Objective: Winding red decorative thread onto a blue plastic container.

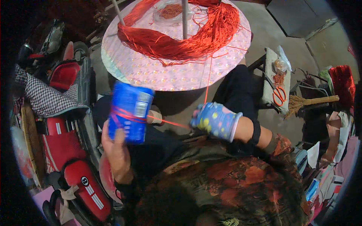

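Observation:
My left hand (pixel 117 152) is bare and closed around the lower left edge of a blue box-like package (pixel 130 103), held upright and slightly blurred. Several turns of orange-red cord (pixel 173 122) go around the package's middle. From there the cord runs right to my right hand (pixel 213 120), which wears a blue patterned glove with yellow spots. Its fingers are curled around the cord. Beyond the glove, the strand climbs to a large ring of red cord (pixel 166 47) lying around upright rods on a round table.
The round table (pixel 151 77) has a pink patterned cover; a metal rod (pixel 184 22) stands on it. Orange-handled scissors (pixel 279 96) lie on a padded bench (pixel 271 67) at right, near a straw broom (pixel 313 101). A red ride-on vehicle (pixel 85 188) fills the left side.

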Tool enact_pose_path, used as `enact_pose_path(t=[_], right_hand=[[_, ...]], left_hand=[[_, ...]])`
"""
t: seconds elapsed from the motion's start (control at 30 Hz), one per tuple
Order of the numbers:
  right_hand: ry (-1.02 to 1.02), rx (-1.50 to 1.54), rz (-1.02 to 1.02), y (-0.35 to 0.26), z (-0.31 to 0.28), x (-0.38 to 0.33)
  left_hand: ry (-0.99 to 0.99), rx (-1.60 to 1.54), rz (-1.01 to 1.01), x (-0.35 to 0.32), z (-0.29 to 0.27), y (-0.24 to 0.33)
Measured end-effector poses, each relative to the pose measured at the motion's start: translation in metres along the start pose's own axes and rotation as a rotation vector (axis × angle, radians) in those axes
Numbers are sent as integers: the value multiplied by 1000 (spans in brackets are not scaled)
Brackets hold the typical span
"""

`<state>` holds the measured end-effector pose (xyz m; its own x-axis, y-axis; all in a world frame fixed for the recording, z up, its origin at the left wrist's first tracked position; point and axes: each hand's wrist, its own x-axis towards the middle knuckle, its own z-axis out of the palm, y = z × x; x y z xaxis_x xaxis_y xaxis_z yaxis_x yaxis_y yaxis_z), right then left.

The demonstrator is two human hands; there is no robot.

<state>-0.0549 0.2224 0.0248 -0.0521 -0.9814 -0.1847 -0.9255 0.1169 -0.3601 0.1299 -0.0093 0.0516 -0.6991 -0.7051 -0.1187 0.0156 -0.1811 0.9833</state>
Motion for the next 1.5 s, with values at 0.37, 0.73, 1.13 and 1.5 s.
enact_pose_path(t=[0.37, 0.73, 1.13, 1.5], right_hand=[[664, 339, -259, 56, -33, 15], [120, -142, -16, 29, 15, -14], [447, 958, 62, 51, -32, -1], [371, 246, -259, 8, -47, 0]], left_hand=[[-801, 112, -348, -2, 20, 17], [-19, -340, -185, -3, 49, -11], [-655, 41, -271, 2, 12, 8], [-515, 429, -312, 12, 47, -1]])
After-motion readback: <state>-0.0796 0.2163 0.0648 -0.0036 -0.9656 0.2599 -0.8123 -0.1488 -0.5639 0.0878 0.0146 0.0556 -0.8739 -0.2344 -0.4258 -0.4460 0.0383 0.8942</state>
